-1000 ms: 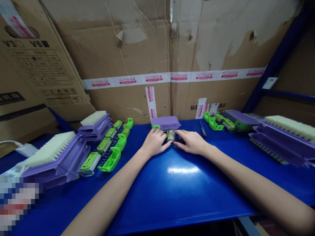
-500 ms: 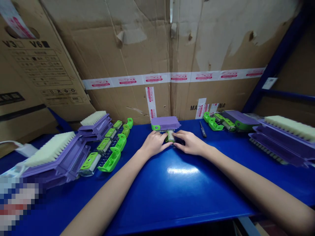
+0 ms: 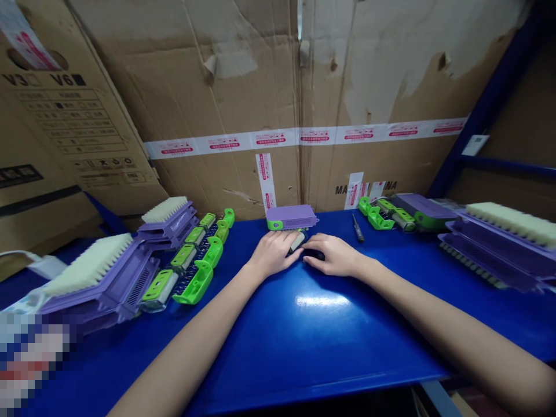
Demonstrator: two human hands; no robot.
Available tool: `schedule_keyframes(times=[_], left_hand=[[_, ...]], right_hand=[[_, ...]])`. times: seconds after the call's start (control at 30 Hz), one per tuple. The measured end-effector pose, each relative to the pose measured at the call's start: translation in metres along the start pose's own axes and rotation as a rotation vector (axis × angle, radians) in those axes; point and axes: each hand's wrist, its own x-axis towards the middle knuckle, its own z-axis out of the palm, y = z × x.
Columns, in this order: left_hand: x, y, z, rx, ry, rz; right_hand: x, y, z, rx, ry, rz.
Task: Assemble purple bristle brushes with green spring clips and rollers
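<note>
My left hand [image 3: 273, 253] and my right hand [image 3: 330, 255] meet at the middle of the blue table [image 3: 313, 336], just in front of a purple housing with a green end [image 3: 291, 217]. Between their fingertips sits a small pale part [image 3: 297, 241], mostly covered; the fingers of both hands are curled around it. A dark bit shows under my right fingers, too hidden to name.
At left lie purple brush bodies with cream bristles [image 3: 93, 272] and a row of green-and-clear parts [image 3: 191, 263]. At right are more green parts [image 3: 384, 215], a small screwdriver [image 3: 358, 228] and stacked purple brushes [image 3: 504, 237]. Cardboard boxes [image 3: 278, 98] wall the back.
Both hands have closed in over the small part and turned it; its green side showed earlier, now only a pale end shows. My right hand shifted slightly left and lower.
</note>
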Motion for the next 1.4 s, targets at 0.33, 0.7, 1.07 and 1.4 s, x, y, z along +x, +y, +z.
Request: schedule_keyframes(times=[0.33,0.7,1.07,1.4], left_hand=[[0.0,-0.001,0.002,0.071,0.02,0.017],[-0.001,-0.003,0.004,0.067,0.028,-0.031],[0.0,-0.002,0.003,0.089,-0.005,-0.054],[-0.001,-0.004,0.007,0.106,0.021,-0.046]], right_hand=[[-0.003,0.025,-0.016,-0.139,-0.112,0.256],[-0.002,0.021,-0.004,-0.211,-0.091,0.288],[-0.002,0.021,-0.003,-0.224,-0.09,0.282],[-0.002,0.021,-0.003,-0.228,-0.093,0.287]])
